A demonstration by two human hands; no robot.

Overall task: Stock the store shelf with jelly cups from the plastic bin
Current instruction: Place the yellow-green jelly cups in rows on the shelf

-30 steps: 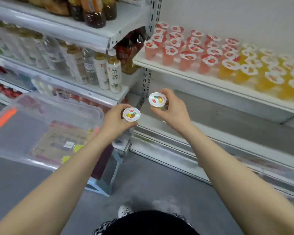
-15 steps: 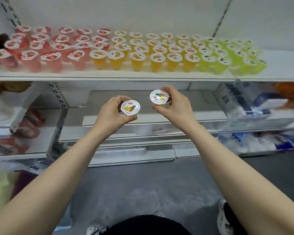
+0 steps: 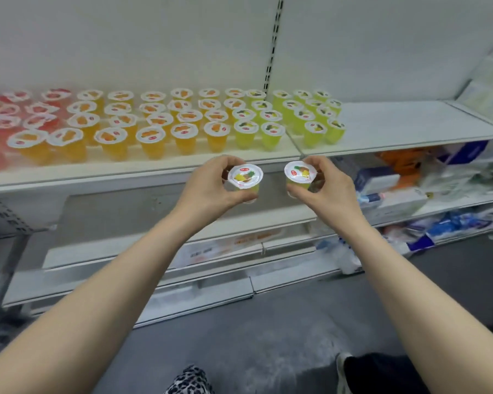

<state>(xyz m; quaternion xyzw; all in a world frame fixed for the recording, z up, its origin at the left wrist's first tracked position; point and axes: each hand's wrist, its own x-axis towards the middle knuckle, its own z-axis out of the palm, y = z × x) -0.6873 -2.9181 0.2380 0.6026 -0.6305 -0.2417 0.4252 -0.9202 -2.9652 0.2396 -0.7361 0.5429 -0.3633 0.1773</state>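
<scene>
- While standing close before the store shelf [image 3: 396, 120], holds two jelly cups out at arm's length, just near of its front edge and slightly lower, touching neither the board nor each other.
- Grips the left cup [image 3: 245, 176] in the left hand [image 3: 211, 183]: fingers curled over the far side, thumb pressed up from the near side, clamped on the cup wall.
- Grips the right cup [image 3: 300, 172] in the right hand [image 3: 328, 186] the same way, fingers hooked over the far side, thumb under the near side, pinching it between them.
- Both foil lids tilted toward the camera, printed with a fruit picture and a small red mark; lettering too small to read.
- Cup bodies mostly hidden behind lids and fingers, with only a yellow-green sliver visible below each lid.
- Stocked on the shelf, far of the hands: red cups [image 3: 0, 120] at the left, blurred and cut off by the frame edge; orange cups [image 3: 151, 135] in the middle; green cups [image 3: 271, 132] to the right, spread on both sides of a slotted upright [image 3: 272, 44].
- Cannot count the rearmost rows, lids overlapping there.
- Bare white board right of the green cups.
- Lower right, on a lower shelf: a jumble of blue, white and orange packages [image 3: 396, 177], smeared, print unreadable.
- Below the hands, a pale label strip [image 3: 239, 243] on a lower shelf edge, text illegible.
- At the bottom edge, over the grey floor [image 3: 268, 336], a patch of spotted fabric [image 3: 188, 379] and what looks like a dark shoe [image 3: 376, 376], both cropped by the frame.
</scene>
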